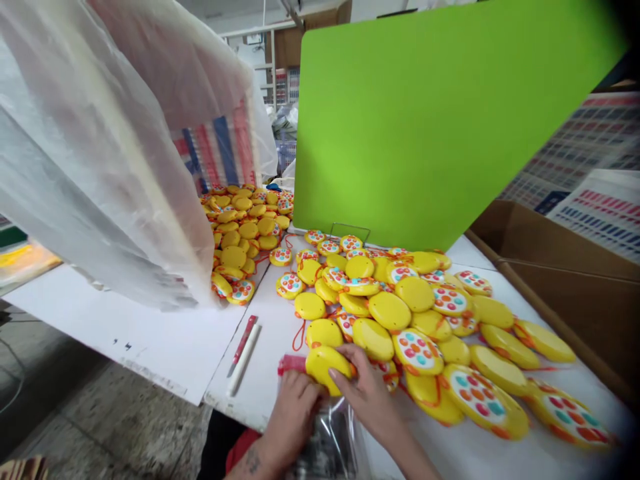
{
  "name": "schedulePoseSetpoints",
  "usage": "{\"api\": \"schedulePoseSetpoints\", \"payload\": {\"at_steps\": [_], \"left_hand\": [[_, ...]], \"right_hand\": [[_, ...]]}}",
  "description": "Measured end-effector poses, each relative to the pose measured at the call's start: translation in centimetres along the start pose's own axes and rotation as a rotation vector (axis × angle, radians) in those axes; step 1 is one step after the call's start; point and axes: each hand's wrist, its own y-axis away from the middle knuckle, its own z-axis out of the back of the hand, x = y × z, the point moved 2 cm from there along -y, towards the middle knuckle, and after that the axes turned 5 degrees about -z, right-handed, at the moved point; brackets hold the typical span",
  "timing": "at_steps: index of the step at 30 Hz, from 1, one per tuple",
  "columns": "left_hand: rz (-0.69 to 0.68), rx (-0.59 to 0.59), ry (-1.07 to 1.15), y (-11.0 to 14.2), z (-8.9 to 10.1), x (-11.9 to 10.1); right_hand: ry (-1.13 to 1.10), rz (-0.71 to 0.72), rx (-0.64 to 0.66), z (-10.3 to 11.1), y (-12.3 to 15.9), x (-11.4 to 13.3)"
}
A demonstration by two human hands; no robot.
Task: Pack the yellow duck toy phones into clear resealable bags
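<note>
My right hand (367,393) has its fingers curled on a yellow oval toy (327,365) at the near edge of the white table (150,333). My left hand (295,410) is closed on the mouth of a clear plastic bag (333,443) with a red header strip (291,363), just left of the toy. A big heap of the same yellow toys (425,320), some showing coloured buttons and orange cords, spreads out to the right of my hands.
A second heap of yellow toys (245,233) lies further back by a large translucent plastic sack (100,147). A red and white pen (243,353) rests left of my hands. A green board (425,120) stands behind; a cardboard box (565,267) sits at the right.
</note>
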Motion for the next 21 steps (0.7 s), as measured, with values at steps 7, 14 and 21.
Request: {"api": "schedulePoseSetpoints", "payload": {"at_steps": [7, 14, 21], "left_hand": [[0.027, -0.065, 0.109, -0.7, 1.1, -0.3], [0.222, 0.129, 0.309, -2.3, 2.7, -0.4], [0.29, 0.255, 0.334, -2.4, 3.4, -1.1]], "right_hand": [[0.323, 0.27, 0.07, -0.7, 0.7, 1.0], [0.367, 0.05, -0.109, 0.7, 2.2, -1.7], [0.061, -0.056, -0.055, -1.3, 3.1, -2.3]]}}
